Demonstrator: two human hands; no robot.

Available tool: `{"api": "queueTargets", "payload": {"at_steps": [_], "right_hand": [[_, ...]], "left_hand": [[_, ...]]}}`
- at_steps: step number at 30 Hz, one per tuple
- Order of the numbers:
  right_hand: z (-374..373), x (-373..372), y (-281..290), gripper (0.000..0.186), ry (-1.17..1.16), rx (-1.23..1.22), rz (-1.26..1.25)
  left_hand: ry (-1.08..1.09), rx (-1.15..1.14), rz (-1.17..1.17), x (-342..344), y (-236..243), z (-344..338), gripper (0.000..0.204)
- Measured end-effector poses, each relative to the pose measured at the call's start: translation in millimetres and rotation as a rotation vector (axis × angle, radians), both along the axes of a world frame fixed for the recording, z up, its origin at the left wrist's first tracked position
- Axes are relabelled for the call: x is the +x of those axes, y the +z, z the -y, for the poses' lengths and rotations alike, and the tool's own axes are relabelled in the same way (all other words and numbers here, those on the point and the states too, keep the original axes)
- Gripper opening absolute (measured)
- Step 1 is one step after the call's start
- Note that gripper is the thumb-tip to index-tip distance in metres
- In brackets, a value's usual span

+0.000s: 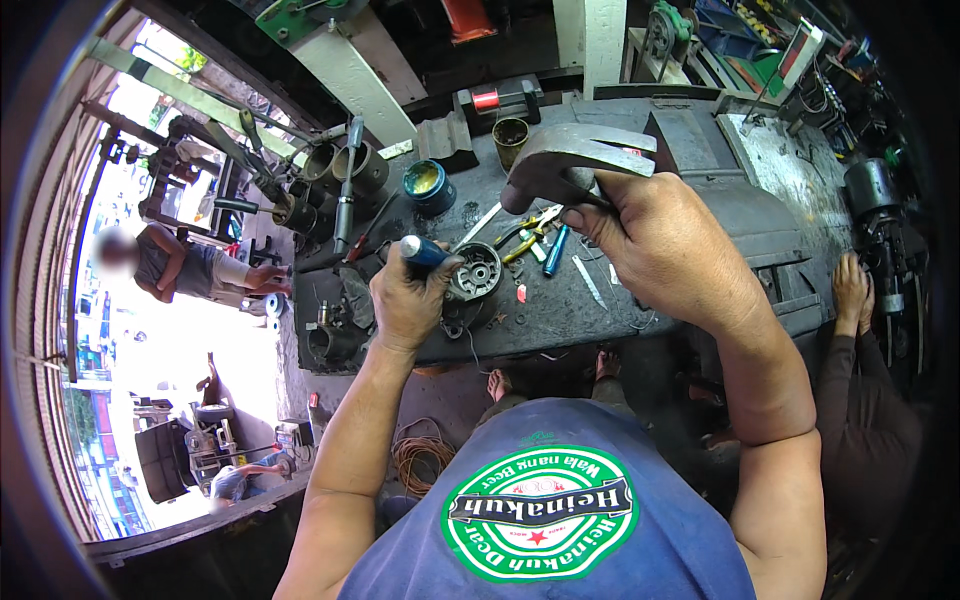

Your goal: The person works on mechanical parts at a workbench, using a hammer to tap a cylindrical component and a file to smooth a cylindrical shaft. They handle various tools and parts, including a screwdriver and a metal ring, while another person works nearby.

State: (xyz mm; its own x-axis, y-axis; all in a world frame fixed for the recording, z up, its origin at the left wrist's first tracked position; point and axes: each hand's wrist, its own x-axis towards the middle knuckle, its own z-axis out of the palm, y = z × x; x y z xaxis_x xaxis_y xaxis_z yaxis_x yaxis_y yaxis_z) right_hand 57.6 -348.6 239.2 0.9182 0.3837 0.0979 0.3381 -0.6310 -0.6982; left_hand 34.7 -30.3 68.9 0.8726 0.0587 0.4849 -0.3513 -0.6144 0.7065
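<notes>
My left hand (408, 305) is closed round a blue-handled screwdriver (422, 250), whose shaft I cannot make out behind the fingers. Just beside that hand, a round metal motor housing (478, 268) with an open, ribbed inside sits near the bench's front edge. Raised above the bench, my right hand (670, 245) grips a claw hammer (570, 148) close to its head. The hammer's head is apart from the screwdriver. Below it on the bench lie yellow-handled pliers (522, 243), a blue-handled tool (557, 250) and a pale blade (590, 282).
A blue can (428, 188) of yellowish grease and a brown-stained can (510, 140) stand farther back on the dark workbench (690, 220). Another person's hands (852, 290) rest at the right edge. Someone stands left (190, 262). Coiled cable (425, 458) lies on the floor.
</notes>
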Motion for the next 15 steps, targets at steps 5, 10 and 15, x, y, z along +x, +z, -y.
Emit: {"api": "queueTargets", "payload": {"at_steps": [5, 10, 15], "right_hand": [[-22, 0, 3, 0.027, 0.15, -0.063, 0.196], [-66, -1, 19, 0.026, 0.294, -0.248, 0.219], [-72, 5, 56, 0.021, 0.402, -0.336, 0.308]], "left_hand": [[-0.004, 0.118, 0.023, -1, 5, 1, 0.037], [0.02, 0.192, 0.065, 0, 1, -3, 0.034], [-0.007, 0.222, 0.039, 1, -1, -5, 0.032]]}}
